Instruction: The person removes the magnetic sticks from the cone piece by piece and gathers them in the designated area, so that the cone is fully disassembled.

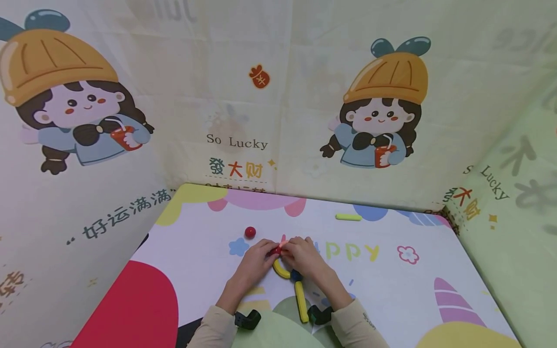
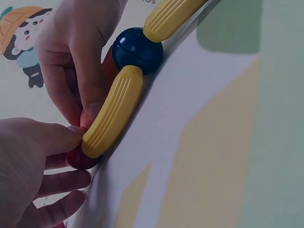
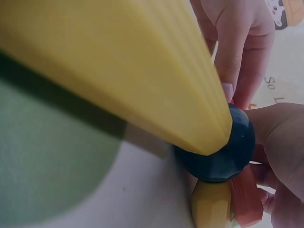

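My left hand (image 1: 256, 261) pinches a red ball (image 2: 81, 159) at the end of a curved yellow rod (image 2: 114, 114). Opposite it, the fingertips of my right hand (image 1: 306, 260) pinch a red-orange rod (image 3: 245, 197) against that same ball, their grip partly hidden. Both the curved rod and the red-orange rod run to a dark blue ball (image 2: 137, 50). From the blue ball a straight yellow rod (image 1: 301, 302) extends toward my body, between my forearms.
A loose red ball (image 1: 250, 232) lies beyond my left hand. Farther back on the printed tabletop (image 1: 391, 290) is a yellow-green rod (image 1: 348, 217). Printed cloth walls (image 1: 296, 121) stand behind and at the sides. Black wrist cameras (image 1: 248, 319) sit at both sleeves.
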Available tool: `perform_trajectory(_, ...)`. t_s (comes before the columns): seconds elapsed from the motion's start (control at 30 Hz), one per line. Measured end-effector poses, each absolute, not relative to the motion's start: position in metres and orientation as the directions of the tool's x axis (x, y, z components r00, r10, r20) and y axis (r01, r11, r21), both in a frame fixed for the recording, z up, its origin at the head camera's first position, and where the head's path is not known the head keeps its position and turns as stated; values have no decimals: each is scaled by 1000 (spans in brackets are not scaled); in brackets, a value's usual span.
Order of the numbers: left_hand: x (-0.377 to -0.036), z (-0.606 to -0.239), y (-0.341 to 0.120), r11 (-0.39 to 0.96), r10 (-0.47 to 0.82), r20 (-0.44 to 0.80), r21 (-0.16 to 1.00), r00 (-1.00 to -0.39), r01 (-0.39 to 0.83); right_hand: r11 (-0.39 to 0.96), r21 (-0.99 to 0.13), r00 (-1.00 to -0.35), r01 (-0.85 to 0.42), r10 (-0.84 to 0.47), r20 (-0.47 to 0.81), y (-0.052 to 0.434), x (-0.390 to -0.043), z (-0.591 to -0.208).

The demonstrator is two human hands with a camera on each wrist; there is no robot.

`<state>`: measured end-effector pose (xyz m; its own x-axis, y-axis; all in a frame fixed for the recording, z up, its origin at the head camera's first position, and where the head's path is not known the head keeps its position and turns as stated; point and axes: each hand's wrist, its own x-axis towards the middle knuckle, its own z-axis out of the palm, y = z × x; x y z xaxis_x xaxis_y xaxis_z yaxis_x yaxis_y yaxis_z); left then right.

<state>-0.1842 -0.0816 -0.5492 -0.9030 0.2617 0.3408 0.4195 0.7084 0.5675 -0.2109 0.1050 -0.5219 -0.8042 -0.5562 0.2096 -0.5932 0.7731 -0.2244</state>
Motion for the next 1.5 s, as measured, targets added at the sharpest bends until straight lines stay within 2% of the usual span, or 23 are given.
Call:
perform_trajectory(0.43, -182, -546, -80, 713, 267, 343, 559, -901, 424, 763, -229, -795, -605, -565, 221, 105, -211, -521)
perform_trajectory(0.67, -182, -544, -80, 712, 272, 370, 543, -888, 445, 751, -170, -763, -638, -585, 275, 110, -214, -514)
perform_trajectory(0.93, -182, -543, -80, 725, 252, 323, 561, -912, 399, 806, -245, -839, -539, -488, 240, 129, -223, -505)
perform_trajectory(1.23, -180, -544, -77, 726, 238, 283, 583, -929, 364, 841, -265, -872, -472, -403, 277, 164, -233, -505)
perform_trajectory(1.5, -181, -544, -79, 730, 245, 303, 567, -921, 381, 862, -260, -890, -436, -368, 270, 183, -232, -515)
